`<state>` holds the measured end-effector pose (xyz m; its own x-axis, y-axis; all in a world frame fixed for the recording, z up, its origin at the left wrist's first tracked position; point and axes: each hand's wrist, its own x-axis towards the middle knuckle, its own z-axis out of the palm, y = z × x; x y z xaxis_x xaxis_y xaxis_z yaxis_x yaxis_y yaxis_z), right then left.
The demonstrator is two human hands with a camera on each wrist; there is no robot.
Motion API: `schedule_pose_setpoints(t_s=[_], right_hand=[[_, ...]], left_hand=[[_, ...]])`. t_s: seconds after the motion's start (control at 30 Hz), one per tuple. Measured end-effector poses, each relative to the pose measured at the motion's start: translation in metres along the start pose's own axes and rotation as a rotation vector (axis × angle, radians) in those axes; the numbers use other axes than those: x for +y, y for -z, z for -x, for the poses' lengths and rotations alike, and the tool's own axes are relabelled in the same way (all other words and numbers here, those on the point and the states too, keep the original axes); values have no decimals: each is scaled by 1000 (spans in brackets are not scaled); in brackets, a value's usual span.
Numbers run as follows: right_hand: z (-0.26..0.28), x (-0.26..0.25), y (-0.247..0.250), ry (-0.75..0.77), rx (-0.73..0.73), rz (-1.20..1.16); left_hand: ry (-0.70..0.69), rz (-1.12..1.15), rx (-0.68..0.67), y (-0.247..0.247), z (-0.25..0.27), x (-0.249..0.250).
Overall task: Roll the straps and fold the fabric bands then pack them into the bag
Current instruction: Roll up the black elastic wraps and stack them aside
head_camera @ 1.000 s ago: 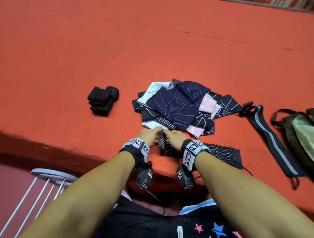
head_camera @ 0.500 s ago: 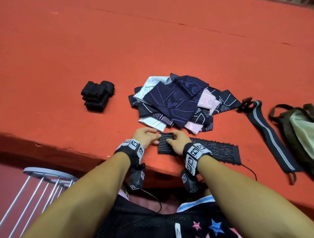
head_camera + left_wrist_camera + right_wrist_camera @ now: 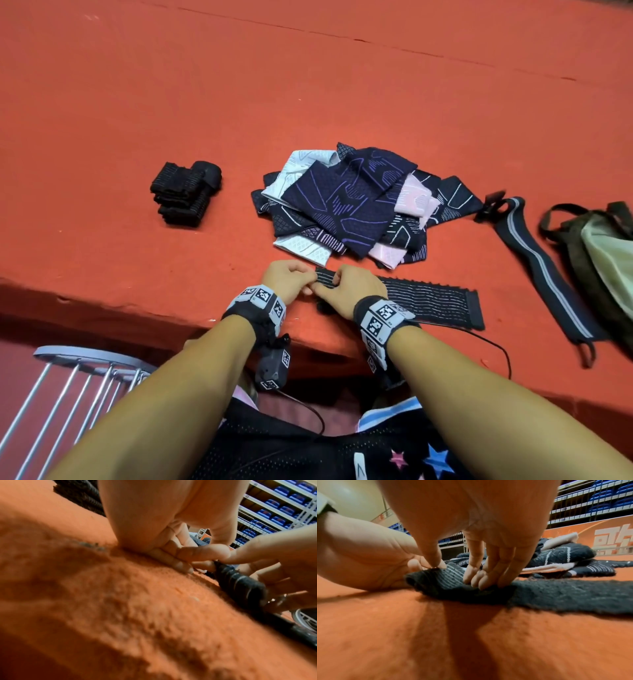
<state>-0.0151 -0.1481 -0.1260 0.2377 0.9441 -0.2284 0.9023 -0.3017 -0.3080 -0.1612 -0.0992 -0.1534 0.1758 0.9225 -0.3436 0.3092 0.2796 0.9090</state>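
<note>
A black strap with thin white stripes (image 3: pixel 431 301) lies flat along the near edge of the orange surface, its left end curled into a small roll (image 3: pixel 436 580). My left hand (image 3: pixel 291 281) pinches that rolled end (image 3: pixel 240 586) from the left. My right hand (image 3: pixel 346 291) holds the roll too, thumb at its end and fingers (image 3: pixel 481 577) curled down on the strap. Just beyond lies a heap of fabric bands (image 3: pixel 356 205) in navy, white and pink. A longer dark strap with a grey stripe (image 3: pixel 544 267) stretches toward the olive bag (image 3: pixel 606 253) at the right edge.
Several rolled black straps (image 3: pixel 185 192) sit together at the left. The orange surface (image 3: pixel 308 85) drops off at a ledge just in front of me. A metal rack (image 3: pixel 68 383) stands below at the lower left. A thin cable (image 3: pixel 496 346) trails off the ledge.
Both hands have drawn back from the band heap toward the ledge, laying the striped strap out flat to the right, and now roll up its left end.
</note>
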Motion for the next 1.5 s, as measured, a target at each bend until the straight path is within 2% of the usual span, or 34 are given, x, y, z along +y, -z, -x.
schedule_pose_setpoints(t_s=[0.13, 0.23, 0.37, 0.47, 0.53, 0.63, 0.7, 0.8, 0.9, 1.03, 1.13, 1.33, 1.43, 1.5], right_hand=[[1, -15, 4, 0, 2, 90], [-3, -20, 11, -25, 6, -10], [-9, -19, 16, -146, 6, -528], [-10, -20, 10, -240, 27, -891], [-7, -22, 10, -342, -12, -1134], [-5, -20, 9, -418, -44, -1307], [-7, -12, 3, -374, -9, -1154], [-11, 0, -2, -224, 28, -728], [-13, 9, -3, -186, 8, -513], [-14, 16, -5, -189, 38, -397], [-11, 17, -7, -118, 72, -315], [-9, 14, -5, -84, 42, -180], [-10, 11, 1, -96, 49, -161], [-13, 10, 5, -112, 6, -228]], left_hand=[[-18, 96, -51, 4, 4, 1], [27, 266, -93, 6, 4, 2], [21, 327, -74, 4, 5, 0], [9, 275, -38, 1, 4, -1], [7, 244, -26, 1, 3, -2], [12, 220, -29, 1, 3, -2], [16, 187, -4, 1, 4, -2], [24, 139, 27, 0, 2, -4], [20, 122, 52, -2, 1, -5], [2, 103, 49, -3, -1, -5], [3, 85, 41, -3, -2, -6], [-19, 64, 31, -3, -2, -6], [-15, 61, 45, -4, -2, -5], [-12, 78, 26, -5, -2, -1]])
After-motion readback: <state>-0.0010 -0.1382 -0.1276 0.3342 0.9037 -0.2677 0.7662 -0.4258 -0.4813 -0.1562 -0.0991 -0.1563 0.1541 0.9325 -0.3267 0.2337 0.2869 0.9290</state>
